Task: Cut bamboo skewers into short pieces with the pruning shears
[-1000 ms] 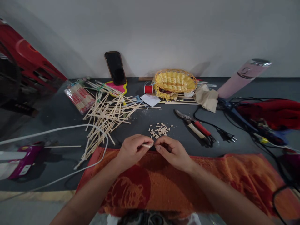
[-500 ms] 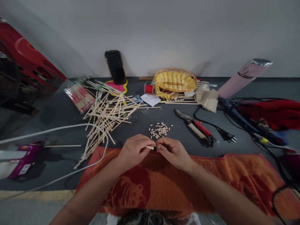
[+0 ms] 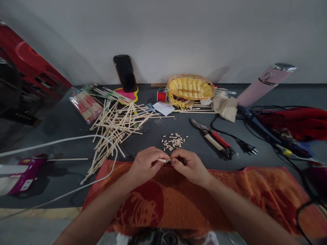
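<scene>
My left hand [image 3: 147,164] is closed, pinching a pale wooden stick piece [image 3: 162,160] between thumb and forefinger. Fingertip to fingertip with it, my right hand [image 3: 189,166] is also closed in a pinch at the stick's end. Whatever sits between the right fingertips is too small and hidden to name. Just beyond both hands lies a small heap of short cut wooden pieces [image 3: 174,141]. Under my forearms spreads an orange and red towel [image 3: 189,200].
Loose wooden sticks [image 3: 114,126] pile up at left, near a purple glue gun [image 3: 28,173] and its white cord. Pruning shears [image 3: 212,136] lie at right, beside a black plug [image 3: 246,147]. Behind stand a yellow basket [image 3: 191,88], a phone [image 3: 125,73] and a pink flask [image 3: 265,85].
The wooden stick piece in my left fingers has tilted slightly, its tip coming nearer the right fingertips. Both hands stay almost in place.
</scene>
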The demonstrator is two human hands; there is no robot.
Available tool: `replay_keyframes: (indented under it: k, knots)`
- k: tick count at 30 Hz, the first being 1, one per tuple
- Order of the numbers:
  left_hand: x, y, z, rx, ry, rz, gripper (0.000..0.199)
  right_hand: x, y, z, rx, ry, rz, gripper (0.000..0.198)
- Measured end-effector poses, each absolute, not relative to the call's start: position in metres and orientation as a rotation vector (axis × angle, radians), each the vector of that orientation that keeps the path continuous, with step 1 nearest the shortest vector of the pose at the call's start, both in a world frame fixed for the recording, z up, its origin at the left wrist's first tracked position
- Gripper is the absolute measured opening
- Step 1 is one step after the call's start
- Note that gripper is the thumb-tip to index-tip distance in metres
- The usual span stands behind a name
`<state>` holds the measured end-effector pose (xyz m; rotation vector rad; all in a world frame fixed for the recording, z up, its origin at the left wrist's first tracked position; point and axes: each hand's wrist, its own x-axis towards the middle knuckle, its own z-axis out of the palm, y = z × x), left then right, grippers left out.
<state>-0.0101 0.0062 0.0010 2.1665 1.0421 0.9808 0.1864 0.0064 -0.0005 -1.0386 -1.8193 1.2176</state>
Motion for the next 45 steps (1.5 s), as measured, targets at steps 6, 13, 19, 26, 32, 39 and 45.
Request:
replay_keyframes:
  k: [6,13,19,26,32,39,45]
  knots:
    - [-0.0087,0.0061,0.0066,2.000,1.114,0.950,0.013,0.1862,0.0064,0.0003,-1.059,-1.783,1.239,0.014]
    - [-0.0107,0.0069,0.0060,1.960,1.150,0.938,0.012,0.1877,0.0044,0.0000,-1.103,-1.764,1.256,0.012]
    - [-0.0121,0.0077,0.0044,2.053,1.138,0.919,0.014,0.1864,0.0038,0.0020,-1.122,-1.788,1.203,0.011]
    - [-0.0129,0.0079,0.0009,2.254,1.077,0.925,0.022,0.1864,0.0051,0.0020,-1.092,-1.866,1.186,0.012]
    - [-0.0096,0.0061,0.0054,2.042,1.131,0.931,0.015,0.1866,0.0048,0.0011,-1.098,-1.831,1.196,0.015]
    - [-0.0112,0.0074,0.0064,1.793,1.208,0.870,0.012,0.1886,0.0032,-0.0031,-1.022,-1.809,1.014,0.012]
    - [-0.0106,0.0078,0.0057,1.780,1.181,0.779,0.017,0.1868,0.0035,-0.0014,-0.921,-1.829,1.030,0.009]
